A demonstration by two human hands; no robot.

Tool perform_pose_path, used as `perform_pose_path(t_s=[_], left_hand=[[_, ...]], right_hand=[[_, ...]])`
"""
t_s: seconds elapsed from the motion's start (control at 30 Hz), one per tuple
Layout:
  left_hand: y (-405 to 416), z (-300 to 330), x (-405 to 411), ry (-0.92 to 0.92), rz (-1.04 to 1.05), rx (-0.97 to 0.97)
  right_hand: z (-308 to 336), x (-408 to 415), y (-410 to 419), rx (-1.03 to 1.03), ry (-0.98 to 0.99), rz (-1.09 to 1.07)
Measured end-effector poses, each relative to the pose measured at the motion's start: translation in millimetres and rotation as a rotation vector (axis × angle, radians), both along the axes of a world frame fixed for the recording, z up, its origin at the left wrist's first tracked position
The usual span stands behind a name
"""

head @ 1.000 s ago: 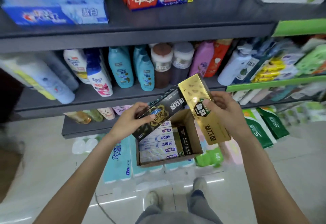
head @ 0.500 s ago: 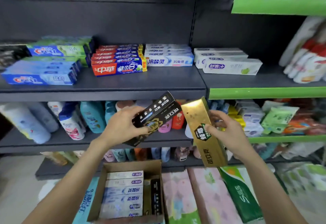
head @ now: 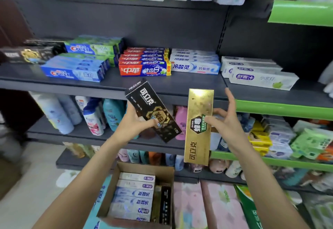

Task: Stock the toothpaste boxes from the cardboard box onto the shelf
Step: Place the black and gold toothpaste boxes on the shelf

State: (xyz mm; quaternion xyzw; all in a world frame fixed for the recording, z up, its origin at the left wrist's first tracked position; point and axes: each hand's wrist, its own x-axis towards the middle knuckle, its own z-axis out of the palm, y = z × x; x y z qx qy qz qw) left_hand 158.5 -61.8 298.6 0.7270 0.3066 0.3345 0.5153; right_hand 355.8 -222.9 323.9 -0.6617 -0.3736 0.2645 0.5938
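Note:
My left hand (head: 134, 123) grips a black toothpaste box (head: 153, 110), tilted with its top end toward the upper left, just below the dark shelf (head: 180, 86). My right hand (head: 225, 120) pinches a gold toothpaste box (head: 198, 126) held upright, thumb on its front face and the other fingers spread behind it. Both boxes hover in front of the shelf's front edge. Down below stands the open cardboard box (head: 126, 170), holding several white-and-blue toothpaste boxes plus a gold and a black one on edge.
The dark shelf carries stacks of blue (head: 75, 66), red (head: 146, 64), white (head: 196, 63) and black (head: 27, 54) toothpaste boxes. Bottles (head: 93, 117) fill the shelf below. A green-edged shelf (head: 284, 108) adjoins on the right. Soft packs (head: 189, 205) lie beside the cardboard box.
Both hands have lifted their boxes from over the cardboard box up toward the toothpaste shelf. The gold box turned more upright. My view has tilted up.

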Motion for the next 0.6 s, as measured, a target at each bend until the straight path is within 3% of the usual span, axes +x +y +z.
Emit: perform_pose_path(t_s=[0.13,0.33,0.6], left_hand=[[40.6,3.5,-56.3,-0.093,0.063,0.007],[127.8,45.7,-153.6,-0.444,0.090,-0.066],[276.0,100.5,-282.6,-0.607,0.281,0.027]], right_hand=[[10.8,-48.9,36.4,-0.003,-0.144,0.110],[28.7,-145.2,134.0,0.105,-0.137,0.135],[55.2,-256.3,273.9,0.351,0.133,0.010]])
